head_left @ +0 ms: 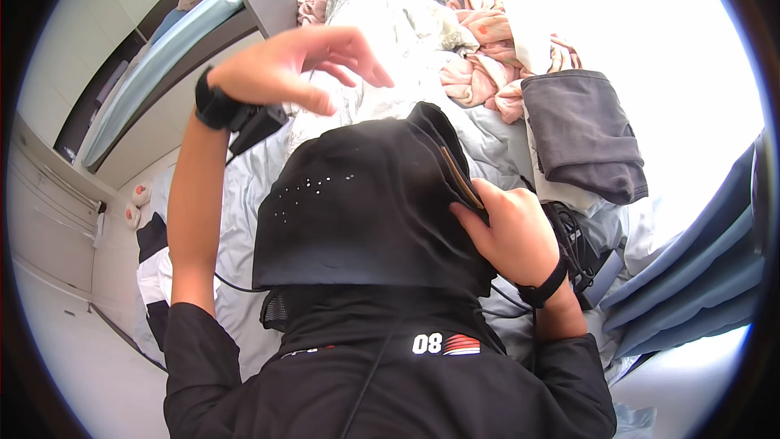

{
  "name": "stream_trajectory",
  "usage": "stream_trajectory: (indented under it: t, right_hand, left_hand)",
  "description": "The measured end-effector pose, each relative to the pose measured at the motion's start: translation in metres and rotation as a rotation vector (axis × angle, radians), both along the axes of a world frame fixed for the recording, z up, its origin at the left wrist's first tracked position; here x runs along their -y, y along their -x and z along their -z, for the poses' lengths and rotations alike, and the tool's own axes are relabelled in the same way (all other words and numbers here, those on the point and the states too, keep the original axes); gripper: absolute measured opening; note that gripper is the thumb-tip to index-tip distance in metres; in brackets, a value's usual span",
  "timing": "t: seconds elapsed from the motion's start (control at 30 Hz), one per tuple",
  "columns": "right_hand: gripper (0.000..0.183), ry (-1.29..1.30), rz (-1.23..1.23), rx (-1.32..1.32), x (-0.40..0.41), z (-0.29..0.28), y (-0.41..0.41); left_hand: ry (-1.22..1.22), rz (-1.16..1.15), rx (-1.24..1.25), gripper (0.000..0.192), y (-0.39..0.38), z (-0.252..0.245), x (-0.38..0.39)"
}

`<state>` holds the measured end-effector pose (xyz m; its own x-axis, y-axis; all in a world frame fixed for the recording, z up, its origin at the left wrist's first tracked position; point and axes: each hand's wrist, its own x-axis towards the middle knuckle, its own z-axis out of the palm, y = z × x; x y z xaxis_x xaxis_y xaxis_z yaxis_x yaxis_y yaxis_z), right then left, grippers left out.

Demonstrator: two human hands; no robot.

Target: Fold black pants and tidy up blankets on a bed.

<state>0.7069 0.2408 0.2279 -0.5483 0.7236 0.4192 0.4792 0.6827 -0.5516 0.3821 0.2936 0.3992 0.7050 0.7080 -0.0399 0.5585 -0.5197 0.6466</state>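
Note:
A folded black garment (353, 207) with small white dots lies in front of my body, over the lap area. My right hand (512, 225) grips its right side, thumb on top and fingers around the layered edge. A thin tan strip shows between the layers there. My left hand (304, 67) is raised beyond the garment's upper left, fingers spread and curved, holding nothing. On the left wrist sits a black strap with a small dark device (259, 128). A black band (545, 283) circles the right wrist.
A folded dark grey garment (585, 128) rests on white cloth at the right. Behind lie a white quilt (396, 30) and crumpled pink fabric (481, 73). Black cables (570, 238) bunch near my right wrist. Blue curtains (688, 274) hang at the right; white-and-black clothing (152, 280) lies left.

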Motion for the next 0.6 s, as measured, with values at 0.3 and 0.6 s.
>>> stream_trajectory:
  t: [0.3,0.6]
  right_hand:
    - [0.019,0.027,-0.030,0.005,0.000,-0.003,-0.001]
    - [0.019,0.075,-0.070,-0.011,0.000,-0.006,-0.003]
  left_hand:
    - [-0.445,0.058,0.046,0.041,-0.037,0.065,0.011]
    - [-0.373,0.011,0.112,0.038,-0.054,0.077,0.001]
